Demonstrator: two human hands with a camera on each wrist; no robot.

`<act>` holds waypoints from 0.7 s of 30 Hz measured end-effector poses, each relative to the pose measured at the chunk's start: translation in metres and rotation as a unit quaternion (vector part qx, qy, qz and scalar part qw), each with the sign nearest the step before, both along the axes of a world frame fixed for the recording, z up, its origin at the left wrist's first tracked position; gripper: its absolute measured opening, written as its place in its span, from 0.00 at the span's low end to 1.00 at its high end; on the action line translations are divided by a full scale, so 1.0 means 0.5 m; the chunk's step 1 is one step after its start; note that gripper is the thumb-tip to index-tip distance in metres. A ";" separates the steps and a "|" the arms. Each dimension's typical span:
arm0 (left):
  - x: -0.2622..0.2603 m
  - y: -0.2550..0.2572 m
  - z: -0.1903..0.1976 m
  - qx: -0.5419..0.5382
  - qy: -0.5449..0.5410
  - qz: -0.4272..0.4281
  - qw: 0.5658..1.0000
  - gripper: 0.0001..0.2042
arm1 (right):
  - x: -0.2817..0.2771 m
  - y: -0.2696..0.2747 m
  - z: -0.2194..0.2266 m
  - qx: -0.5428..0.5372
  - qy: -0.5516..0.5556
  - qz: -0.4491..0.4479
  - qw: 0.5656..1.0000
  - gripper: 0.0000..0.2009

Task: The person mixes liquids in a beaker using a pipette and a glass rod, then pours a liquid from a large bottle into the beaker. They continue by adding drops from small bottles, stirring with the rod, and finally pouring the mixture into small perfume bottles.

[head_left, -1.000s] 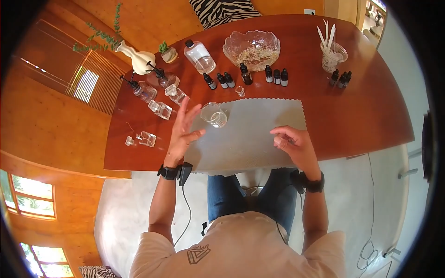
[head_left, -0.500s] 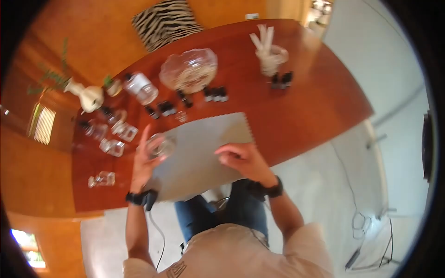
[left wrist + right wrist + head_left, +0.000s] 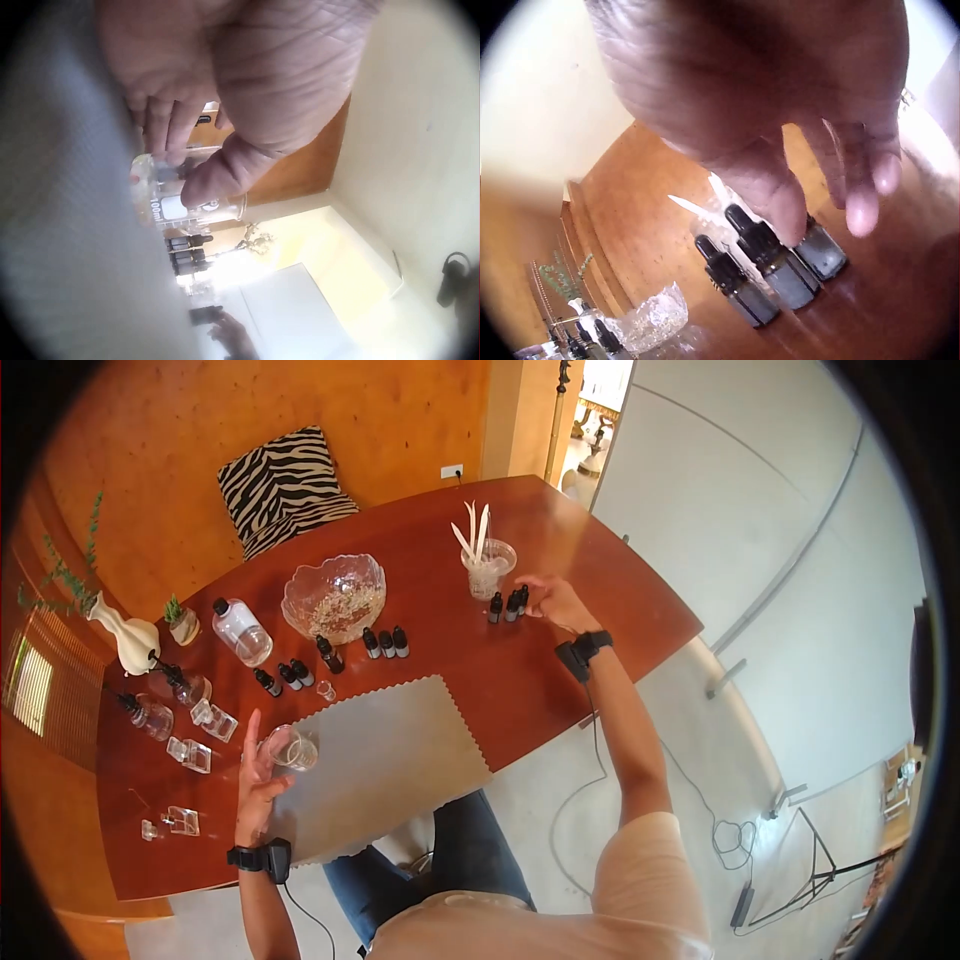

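Orange covers the wall beyond the table, with a doorway opening at its right end and pale floor below. Reddish-brown and polished, the table curves along its far edge and catches the light; a gloss like that may let small glass slide if nudged. Grey and scallop-edged, a mat lies near the seated person, while a zebra-striped cushion leans by the wall. Next in size comes a clear glass bowl with small pale bits inside.

Both hands are apart and relaxed. The left hand has its fingers extended beside a glass beaker at the mat's left end (actual contact is hard to tell). The right hand reaches across the table, fingers loosely bent, visibly pinching nothing.

Just in front of a clear cup of white strips, three small dropper bottles stand bunched upright under the right hand. The likeliest mishap is a thumb catching a neighbouring cap and toppling it, since they crowd so closely. A careless turn of the left hand could also tip the beaker.
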State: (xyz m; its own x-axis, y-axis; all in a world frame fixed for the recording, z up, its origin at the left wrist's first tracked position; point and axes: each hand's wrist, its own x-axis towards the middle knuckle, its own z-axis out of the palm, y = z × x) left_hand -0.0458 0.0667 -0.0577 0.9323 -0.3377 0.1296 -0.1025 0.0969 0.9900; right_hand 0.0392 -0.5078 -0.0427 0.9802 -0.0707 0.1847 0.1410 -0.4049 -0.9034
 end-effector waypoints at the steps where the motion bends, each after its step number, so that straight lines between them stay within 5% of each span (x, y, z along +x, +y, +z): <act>1: -0.001 0.002 0.001 -0.006 0.000 -0.002 1.000 0.58 | 0.021 -0.013 -0.021 0.013 0.010 0.013 1.000 0.19; 6: -0.011 0.015 -0.004 -0.006 -0.008 -0.006 1.000 0.57 | 0.058 -0.042 -0.081 0.006 0.033 -0.005 0.999 0.09; 9: -0.029 0.030 0.018 0.002 -0.009 0.016 1.000 0.55 | -0.011 -0.008 -0.032 -0.004 -0.013 -0.098 0.995 0.04; 11: -0.061 0.044 0.047 0.002 -0.003 0.078 0.997 0.50 | -0.052 0.000 0.006 -0.116 -0.106 -0.104 0.982 0.04; 16: -0.122 0.037 0.066 0.142 -0.178 0.256 0.939 0.34 | -0.226 0.361 0.167 0.077 0.000 0.049 0.996 0.07; 18: -0.150 -0.028 0.097 0.166 -0.217 0.145 0.951 0.32 | -0.250 0.487 0.140 0.061 -0.018 0.169 0.984 0.09; 21: -0.171 -0.096 0.120 0.195 -0.165 0.118 0.960 0.27 | -0.260 0.645 0.114 0.036 -0.047 0.250 0.966 0.10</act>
